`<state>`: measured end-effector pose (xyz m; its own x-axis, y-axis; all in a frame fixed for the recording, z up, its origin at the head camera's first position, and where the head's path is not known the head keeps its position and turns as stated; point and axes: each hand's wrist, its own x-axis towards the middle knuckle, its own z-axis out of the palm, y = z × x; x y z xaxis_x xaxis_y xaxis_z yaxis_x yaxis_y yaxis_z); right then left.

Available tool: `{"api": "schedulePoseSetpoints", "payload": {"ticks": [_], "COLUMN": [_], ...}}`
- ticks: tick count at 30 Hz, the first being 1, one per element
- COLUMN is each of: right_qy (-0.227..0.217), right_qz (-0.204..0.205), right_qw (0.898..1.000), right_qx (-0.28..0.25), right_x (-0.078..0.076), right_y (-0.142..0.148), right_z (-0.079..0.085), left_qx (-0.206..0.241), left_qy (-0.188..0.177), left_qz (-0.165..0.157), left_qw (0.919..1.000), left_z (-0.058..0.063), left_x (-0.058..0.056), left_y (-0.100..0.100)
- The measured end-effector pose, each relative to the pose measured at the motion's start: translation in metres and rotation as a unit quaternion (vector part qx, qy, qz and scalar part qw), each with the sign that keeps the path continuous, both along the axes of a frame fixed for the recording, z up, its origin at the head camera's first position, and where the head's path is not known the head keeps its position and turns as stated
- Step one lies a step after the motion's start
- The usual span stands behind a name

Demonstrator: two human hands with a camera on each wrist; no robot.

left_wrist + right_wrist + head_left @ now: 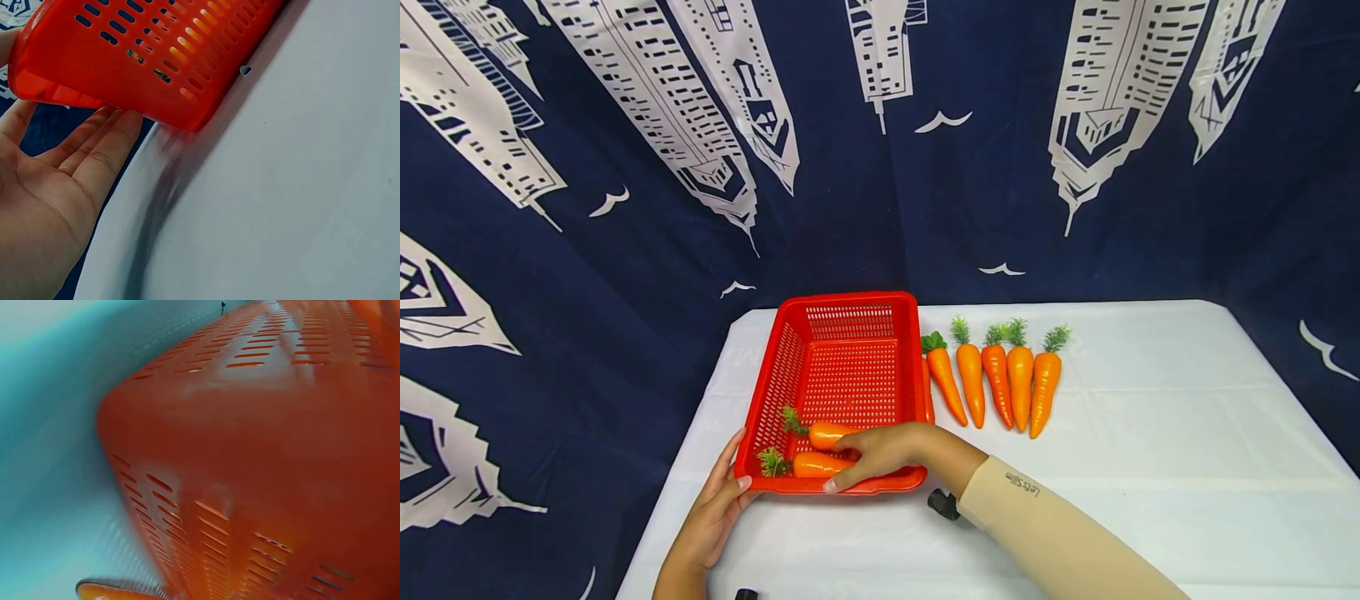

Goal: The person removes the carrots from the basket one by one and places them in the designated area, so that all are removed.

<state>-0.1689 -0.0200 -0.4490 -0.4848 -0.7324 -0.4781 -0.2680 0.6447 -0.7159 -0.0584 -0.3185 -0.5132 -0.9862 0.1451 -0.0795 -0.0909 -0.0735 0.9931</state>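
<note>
A red plastic basket (853,297) with slotted walls stands at the left of the white table. Two orange toy carrots lie inside its near end, green tops pointing left: a far carrot (827,434) and a near carrot (815,465). My left hand (711,508) grips the near left corner of the basket, thumb on the rim and fingers against the outside. Reaching over the near right corner, my right hand (883,452) holds the near carrot between thumb and forefinger; its other fingers are hidden. The right wrist view shows mostly the basket's outer wall (250,437).
Several more carrots (970,385) lie in a row right of the basket, tops away from me. One carrot (928,392) is partly hidden by the basket's right rim. A dark blue curtain (925,208) with white buildings hangs behind the table (1150,467).
</note>
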Motion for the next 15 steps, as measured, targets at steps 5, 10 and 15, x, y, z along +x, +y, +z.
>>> {"api": "schedulePoseSetpoints", "payload": {"ticks": [5, 10, 15], "right_qy": [-0.010, -0.018, -0.023], "right_qz": [-0.010, -0.026, -0.034], "right_qw": [1.000, 0.999, 0.997], "right_qx": [-0.006, -0.028, -0.058], "right_x": [-0.0009, -0.0016, -0.0012], "right_y": [-0.0008, -0.0012, -0.0017], "right_z": [-0.0005, -0.0019, -0.0018], "left_qx": [-0.001, 0.000, 0.002], "left_qy": [-0.007, -0.010, -0.010], "left_qz": [0.005, 0.005, 0.006], "left_qw": [1.0000, 0.9999, 0.9999], "left_z": [0.0016, 0.0016, 0.0009], "left_x": [0.0007, 0.0006, 0.0004], "left_y": [0.0008, 0.0011, 0.0006]}}
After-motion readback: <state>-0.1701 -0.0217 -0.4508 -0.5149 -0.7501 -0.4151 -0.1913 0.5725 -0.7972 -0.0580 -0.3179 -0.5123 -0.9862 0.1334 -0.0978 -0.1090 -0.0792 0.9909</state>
